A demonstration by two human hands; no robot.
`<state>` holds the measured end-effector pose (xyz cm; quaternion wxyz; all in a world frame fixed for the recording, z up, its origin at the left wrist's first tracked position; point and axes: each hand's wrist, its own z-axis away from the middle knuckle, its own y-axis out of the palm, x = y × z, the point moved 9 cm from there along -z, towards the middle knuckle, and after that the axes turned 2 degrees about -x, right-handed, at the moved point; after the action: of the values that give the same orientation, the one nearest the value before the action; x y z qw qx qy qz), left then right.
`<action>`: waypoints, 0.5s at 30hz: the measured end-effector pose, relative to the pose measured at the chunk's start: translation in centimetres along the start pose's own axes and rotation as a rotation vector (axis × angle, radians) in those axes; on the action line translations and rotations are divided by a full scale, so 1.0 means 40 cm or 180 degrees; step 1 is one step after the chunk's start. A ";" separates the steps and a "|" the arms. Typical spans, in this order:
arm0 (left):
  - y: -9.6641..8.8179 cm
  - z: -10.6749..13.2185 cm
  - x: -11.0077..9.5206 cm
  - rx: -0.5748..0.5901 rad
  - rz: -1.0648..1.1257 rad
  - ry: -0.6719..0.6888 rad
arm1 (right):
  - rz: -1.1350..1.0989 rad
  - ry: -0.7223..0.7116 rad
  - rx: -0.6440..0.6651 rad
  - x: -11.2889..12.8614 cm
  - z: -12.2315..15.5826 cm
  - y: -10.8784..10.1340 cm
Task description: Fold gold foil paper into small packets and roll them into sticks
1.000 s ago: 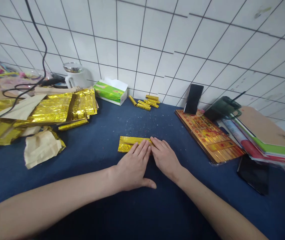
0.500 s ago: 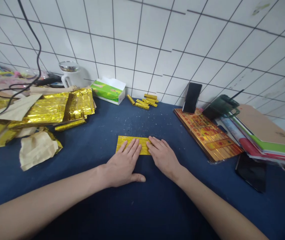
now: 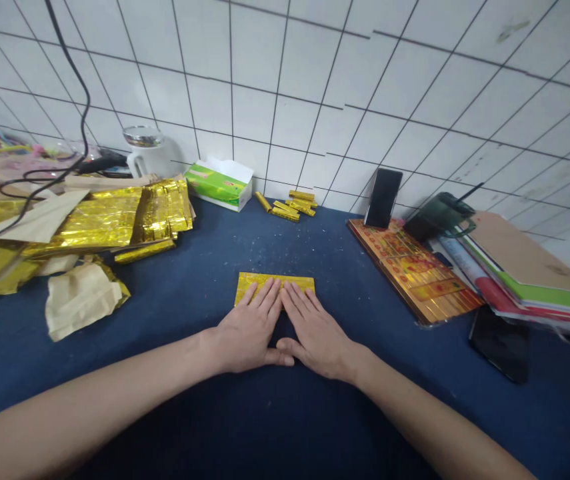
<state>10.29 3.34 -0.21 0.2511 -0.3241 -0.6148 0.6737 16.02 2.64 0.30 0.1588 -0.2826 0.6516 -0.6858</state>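
Note:
A folded strip of gold foil paper (image 3: 259,277) lies flat on the dark blue table in front of me. My left hand (image 3: 247,330) rests on its left and middle part, fingers stretched out and flat. Beside it, my right hand (image 3: 317,330) presses flat on the middle and right part, its fingers extended too. The two hands nearly meet at fingertips and thumbs, and they cover the strip's near edge. Several small gold foil rolls (image 3: 287,208) lie by the wall beyond.
On the left are crumpled gold foil sheets (image 3: 99,217), a white mug (image 3: 151,159) and a black cable (image 3: 85,127). A green tissue pack (image 3: 219,187) stands at the back. To the right are a propped phone (image 3: 383,199), an orange-gold packet (image 3: 415,273), stacked folders (image 3: 535,267) and a dark phone-like slab (image 3: 502,347).
My right hand has slid left along the gold foil strip, up against my left hand, uncovering the strip's right end. My left hand stays flat in nearly the same place.

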 end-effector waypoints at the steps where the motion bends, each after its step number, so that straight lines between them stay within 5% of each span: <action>1: 0.000 0.001 0.001 -0.0008 0.0004 -0.0006 | 0.0040 0.0049 0.0038 -0.013 0.004 0.003; 6: 0.001 0.002 0.003 0.0000 -0.0018 -0.0005 | 0.0276 0.0457 0.0082 -0.061 0.026 0.002; 15: -0.008 0.006 0.023 0.0127 0.0158 0.0192 | 0.0559 0.0462 0.0050 -0.040 0.031 -0.019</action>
<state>9.48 3.88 0.01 0.2591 -0.3543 -0.5852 0.6818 18.14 2.66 0.75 0.1729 -0.1728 0.6782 -0.6931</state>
